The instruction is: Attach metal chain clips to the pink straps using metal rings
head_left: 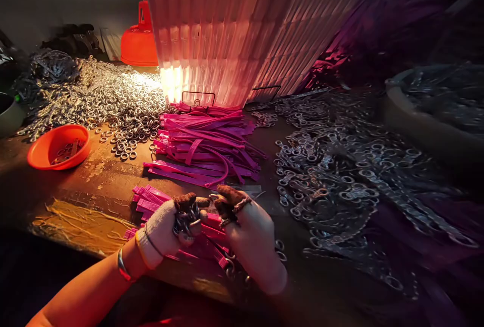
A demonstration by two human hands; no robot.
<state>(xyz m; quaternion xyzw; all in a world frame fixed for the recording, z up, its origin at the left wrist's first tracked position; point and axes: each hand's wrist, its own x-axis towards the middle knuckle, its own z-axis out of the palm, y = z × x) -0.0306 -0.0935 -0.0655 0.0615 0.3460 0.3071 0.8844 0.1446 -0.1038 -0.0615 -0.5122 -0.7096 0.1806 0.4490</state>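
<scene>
My left hand (170, 226) wears a pale glove with dark fingertips and is closed around a bunch of metal rings (185, 223). Close beside it, my right hand (251, 239), also gloved, has its fingers curled in a pinch. A small dark metal link (242, 204) shows at its index finger; whatever else is in the pinch is hidden. The fingertips of both hands nearly meet above a bundle of pink flat straps (151, 198). Loose rings (280, 250) lie by my right wrist. A bigger pile of pink straps (204, 140) rests just beyond the hands.
At the back left a red lamp (139, 45) lights a heap of rings and chains (102, 95). A red bowl (75, 154) holds small metal parts. A translucent corrugated panel (212, 29) stands behind the straps. Chains with rings (328, 186) cover the right side, near a large tub (404, 108).
</scene>
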